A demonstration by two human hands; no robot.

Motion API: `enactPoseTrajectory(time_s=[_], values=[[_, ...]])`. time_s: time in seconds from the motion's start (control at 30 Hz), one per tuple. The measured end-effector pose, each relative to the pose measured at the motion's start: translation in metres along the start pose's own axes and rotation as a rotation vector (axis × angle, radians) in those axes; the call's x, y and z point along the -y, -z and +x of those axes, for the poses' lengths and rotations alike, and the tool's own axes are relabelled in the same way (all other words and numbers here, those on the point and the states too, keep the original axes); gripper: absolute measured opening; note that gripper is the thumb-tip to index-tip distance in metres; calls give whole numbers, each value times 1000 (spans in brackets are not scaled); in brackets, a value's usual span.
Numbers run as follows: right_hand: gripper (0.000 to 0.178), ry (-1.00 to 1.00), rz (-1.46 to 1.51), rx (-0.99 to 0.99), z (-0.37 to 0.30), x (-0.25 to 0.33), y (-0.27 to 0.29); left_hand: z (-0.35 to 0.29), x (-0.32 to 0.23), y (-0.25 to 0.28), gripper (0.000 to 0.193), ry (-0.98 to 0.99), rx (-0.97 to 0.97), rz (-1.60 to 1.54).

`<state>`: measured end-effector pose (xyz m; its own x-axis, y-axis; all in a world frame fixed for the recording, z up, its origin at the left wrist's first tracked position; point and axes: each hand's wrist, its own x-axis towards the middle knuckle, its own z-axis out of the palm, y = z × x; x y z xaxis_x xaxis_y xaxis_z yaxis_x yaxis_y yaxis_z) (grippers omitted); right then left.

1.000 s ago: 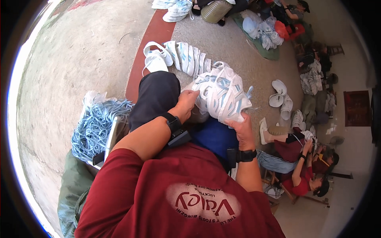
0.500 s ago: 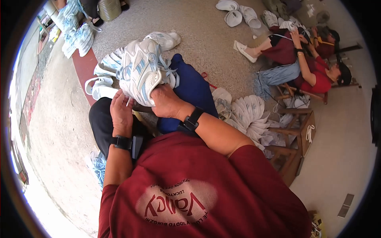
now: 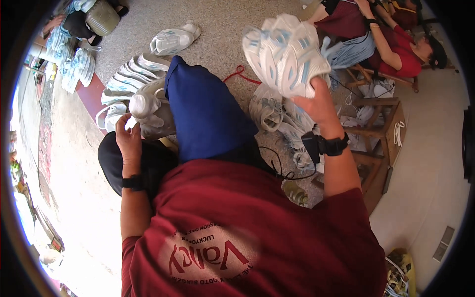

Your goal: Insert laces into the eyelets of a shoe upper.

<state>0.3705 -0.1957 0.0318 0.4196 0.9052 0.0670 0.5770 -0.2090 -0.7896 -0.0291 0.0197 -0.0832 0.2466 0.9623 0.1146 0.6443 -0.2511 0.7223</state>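
Observation:
My right hand (image 3: 316,104) is raised to the right, wrapped around the lower end of a bunch of white shoe uppers (image 3: 287,57) with light blue trim. The uppers are nested together and slightly blurred. At the left, my left hand (image 3: 128,138) hovers above my dark-clad knee, its fingers partly curled and a gap between thumb and fingers. Right beside its fingertips stands a rounded white form (image 3: 144,105) on a pale body; its exact kind is unclear. Blue cloth (image 3: 210,111) covers my leg between the hands.
A row of white shoe uppers (image 3: 131,79) lies beyond my left hand, with more shoe uppers (image 3: 173,40) farther off. Other uppers (image 3: 269,111) are heaped below my right hand, near a wooden stool (image 3: 376,131). A co-worker in red (image 3: 396,54) sits at the far right.
My right hand has carried the bunch of uppers from between my hands to the upper right. My left hand has shifted slightly left and down, apart from the uppers. The rounded white form is now uncovered.

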Motion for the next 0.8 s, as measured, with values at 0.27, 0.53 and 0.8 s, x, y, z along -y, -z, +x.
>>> enactPoseTrajectory(time_s=[0.27, 0.53, 0.8], values=[[28, -353, -532, 197, -81, -113, -77, 5, 11, -8, 24, -15, 32, 35], [28, -451, -418, 294, -32, -218, -145, 13, 7, -10, 21, 1, -22, 190], [43, -576, -465, 447, -33, -254, -141, 1, 11, -10, 19, 27, 106, 134]])
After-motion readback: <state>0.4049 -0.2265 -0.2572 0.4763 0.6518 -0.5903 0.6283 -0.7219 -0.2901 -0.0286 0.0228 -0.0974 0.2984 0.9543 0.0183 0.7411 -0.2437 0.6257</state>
